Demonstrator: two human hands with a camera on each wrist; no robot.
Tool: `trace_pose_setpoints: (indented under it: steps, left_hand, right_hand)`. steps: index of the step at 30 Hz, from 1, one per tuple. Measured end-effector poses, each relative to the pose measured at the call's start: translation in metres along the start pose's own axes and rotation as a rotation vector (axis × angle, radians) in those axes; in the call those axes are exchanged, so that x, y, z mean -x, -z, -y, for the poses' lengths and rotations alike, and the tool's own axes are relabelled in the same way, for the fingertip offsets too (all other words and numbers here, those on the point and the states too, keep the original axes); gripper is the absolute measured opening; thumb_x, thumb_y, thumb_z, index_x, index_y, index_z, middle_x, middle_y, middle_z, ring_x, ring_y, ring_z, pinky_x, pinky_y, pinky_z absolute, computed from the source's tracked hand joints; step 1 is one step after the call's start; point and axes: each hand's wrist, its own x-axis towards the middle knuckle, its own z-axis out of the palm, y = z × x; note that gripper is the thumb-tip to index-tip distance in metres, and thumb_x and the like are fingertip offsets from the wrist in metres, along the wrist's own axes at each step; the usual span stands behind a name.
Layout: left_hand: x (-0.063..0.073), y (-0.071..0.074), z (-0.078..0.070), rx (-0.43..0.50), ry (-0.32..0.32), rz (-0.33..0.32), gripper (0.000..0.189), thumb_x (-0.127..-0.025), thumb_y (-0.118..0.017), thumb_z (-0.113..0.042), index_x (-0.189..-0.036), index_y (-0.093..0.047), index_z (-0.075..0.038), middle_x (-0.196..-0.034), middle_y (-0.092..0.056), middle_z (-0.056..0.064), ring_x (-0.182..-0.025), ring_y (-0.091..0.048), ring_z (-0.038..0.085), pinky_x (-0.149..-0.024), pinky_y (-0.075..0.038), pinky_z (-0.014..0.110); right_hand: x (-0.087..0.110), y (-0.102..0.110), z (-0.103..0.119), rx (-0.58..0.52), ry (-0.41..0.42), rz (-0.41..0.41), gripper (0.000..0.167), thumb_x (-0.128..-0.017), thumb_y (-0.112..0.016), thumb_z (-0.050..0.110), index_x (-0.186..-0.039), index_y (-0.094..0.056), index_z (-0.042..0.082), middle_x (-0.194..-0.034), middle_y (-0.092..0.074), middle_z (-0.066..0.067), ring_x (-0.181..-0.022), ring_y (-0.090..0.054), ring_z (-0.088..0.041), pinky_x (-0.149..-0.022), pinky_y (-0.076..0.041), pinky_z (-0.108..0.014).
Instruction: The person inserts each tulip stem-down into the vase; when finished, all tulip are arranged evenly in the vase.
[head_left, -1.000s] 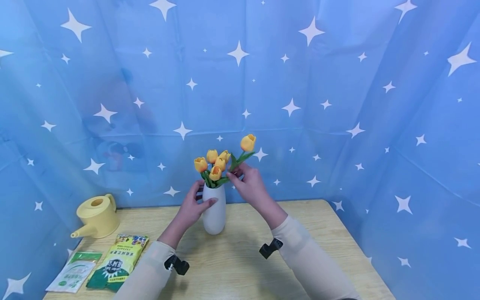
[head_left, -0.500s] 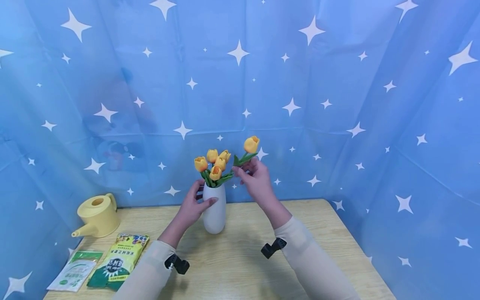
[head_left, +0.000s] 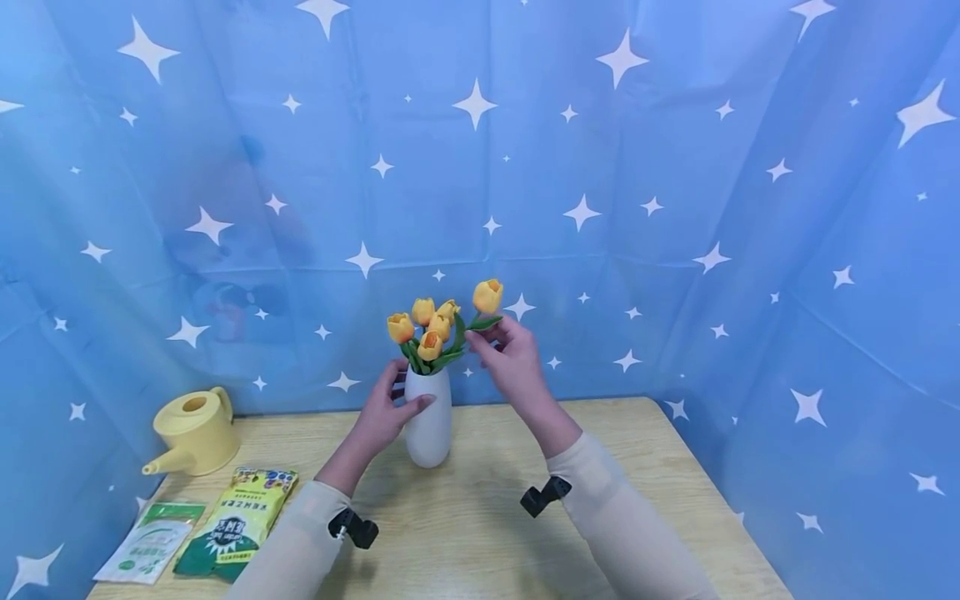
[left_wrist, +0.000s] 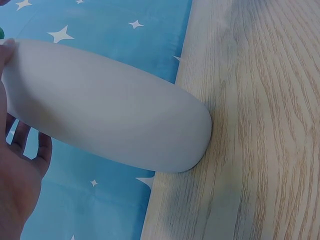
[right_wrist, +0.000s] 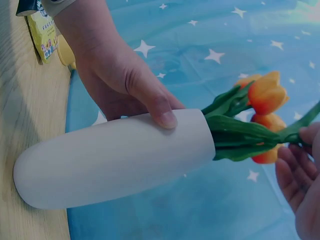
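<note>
A white vase (head_left: 428, 421) stands upright on the table, holding a bunch of yellow-orange tulips (head_left: 431, 343) with green leaves. My left hand (head_left: 382, 415) grips the vase just below its mouth; the right wrist view shows the thumb laid along the near side. To the right of the bunch, my right hand (head_left: 513, 358) pinches the green stem of one tulip (head_left: 487, 297), whose bloom leans out above the fingers. In the right wrist view, those pinching fingers (right_wrist: 307, 137) appear at the right edge, beside the leaves (right_wrist: 240, 131) that rise from the vase mouth.
At the table's left stands a yellow watering can (head_left: 197, 433). In front of it lie a green-and-yellow bag (head_left: 238, 523) and a white-and-green packet (head_left: 150, 543). A blue star-patterned curtain (head_left: 480, 192) hangs close behind the wooden table (head_left: 465, 533).
My right hand has drawn a little to the right from the bunch. The pinched tulip first swung right, then tipped back left and slightly down. My left hand stays on the vase.
</note>
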Motion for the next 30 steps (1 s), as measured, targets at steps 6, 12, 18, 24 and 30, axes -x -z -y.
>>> trace_pose_setpoints:
  steps: [6,12,18,24,30]
  left_hand:
    - [0.000,0.000,0.000,-0.007,-0.010,0.006,0.072,-0.098,-0.086,-0.046,-0.153,-0.049,-0.018,-0.153,-0.056,0.010,-0.143,-0.053,0.043,-0.117,-0.047,0.067]
    - [0.001,0.000,0.000,-0.007,-0.001,0.005,0.072,-0.098,-0.085,-0.048,-0.153,-0.048,-0.020,-0.153,-0.056,0.010,-0.143,-0.052,0.044,-0.115,-0.048,0.067]
    - [0.000,0.001,0.001,-0.004,-0.019,0.006,0.069,-0.099,-0.085,-0.044,-0.153,-0.048,-0.020,-0.152,-0.056,0.009,-0.143,-0.053,0.040,-0.117,-0.046,0.067]
    - [-0.002,0.001,0.002,-0.010,-0.025,0.006,0.066,-0.100,-0.085,-0.042,-0.152,-0.049,-0.021,-0.151,-0.057,0.007,-0.142,-0.054,0.037,-0.118,-0.045,0.066]
    - [-0.001,0.001,0.002,-0.013,-0.029,-0.003,0.067,-0.099,-0.085,-0.042,-0.152,-0.050,-0.021,-0.150,-0.058,0.008,-0.141,-0.054,0.037,-0.118,-0.046,0.066]
  right_hand:
    - [0.002,-0.003,-0.003,0.093,0.031,0.047,0.006,-0.105,-0.080,0.015,-0.105,-0.077,0.010,-0.090,-0.076,-0.013,-0.075,-0.069,-0.025,-0.061,-0.058,-0.030]
    - [0.002,-0.005,-0.008,0.112,0.004,0.063,0.007,-0.105,-0.080,0.014,-0.102,-0.075,0.011,-0.084,-0.074,-0.005,-0.071,-0.069,-0.030,-0.060,-0.058,-0.032]
    - [-0.002,-0.007,-0.009,0.091,-0.037,0.108,0.005,-0.105,-0.079,0.013,-0.106,-0.076,0.010,-0.088,-0.076,-0.013,-0.072,-0.069,-0.027,-0.057,-0.058,-0.031]
    - [-0.003,-0.012,-0.012,0.098,-0.104,0.160,0.005,-0.104,-0.080,0.011,-0.107,-0.078,0.007,-0.091,-0.078,-0.013,-0.080,-0.070,-0.032,-0.057,-0.056,-0.029]
    - [-0.002,-0.015,-0.014,0.093,-0.114,0.174,0.006,-0.104,-0.079,0.012,-0.107,-0.078,0.007,-0.091,-0.076,-0.015,-0.077,-0.066,-0.026,-0.057,-0.054,-0.031]
